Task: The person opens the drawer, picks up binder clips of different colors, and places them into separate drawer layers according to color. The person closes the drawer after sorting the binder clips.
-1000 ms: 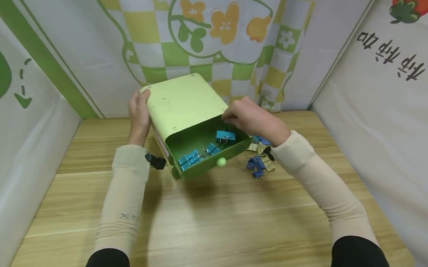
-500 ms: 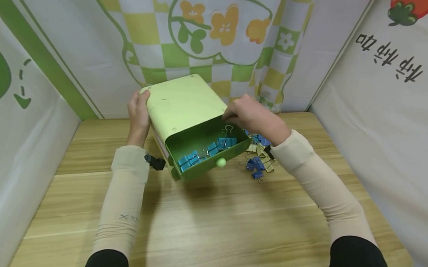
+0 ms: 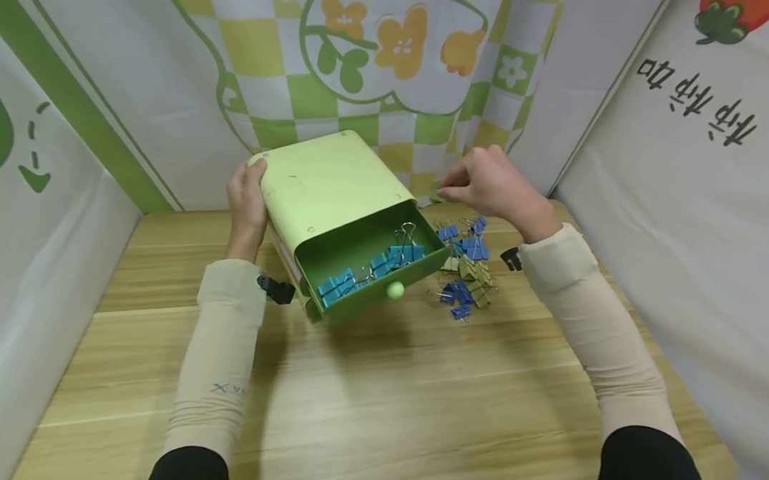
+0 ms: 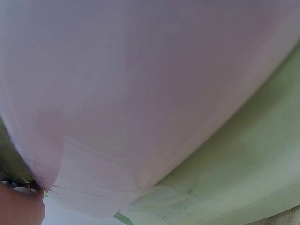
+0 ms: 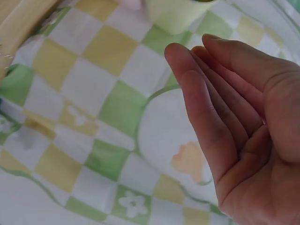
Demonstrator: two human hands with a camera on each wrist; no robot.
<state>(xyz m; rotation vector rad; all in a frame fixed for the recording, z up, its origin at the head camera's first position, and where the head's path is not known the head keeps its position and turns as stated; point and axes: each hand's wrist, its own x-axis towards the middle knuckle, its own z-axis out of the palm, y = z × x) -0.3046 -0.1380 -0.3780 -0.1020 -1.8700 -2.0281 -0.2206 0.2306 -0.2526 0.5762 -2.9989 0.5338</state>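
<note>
A light green drawer box [image 3: 330, 181] stands at an angle on the table, its dark green drawer [image 3: 353, 248] pulled out toward me. Several bright blue binder clips [image 3: 406, 254] lie along the drawer's front. My left hand [image 3: 247, 203] grips the box at its back left corner, thumb on the top; the left wrist view is mostly filled by the box's pinkish side [image 4: 122, 93]. To the right of the box, in the air, is my right hand [image 3: 495, 188], fingers loosely bent. In the right wrist view nothing shows between its fingers [image 5: 204, 117].
A loose heap of blue and yellowish binder clips [image 3: 468, 268] lies on the wooden table [image 3: 379, 412], right of the drawer. A checked curtain [image 3: 260, 52] hangs close behind the box. White printed panels [image 3: 673, 206] stand on both sides.
A blue binder clip has dropped from my right hand to the drawer's bottom. That hand has since moved right, out over the heap. My left hand has stayed on the box.
</note>
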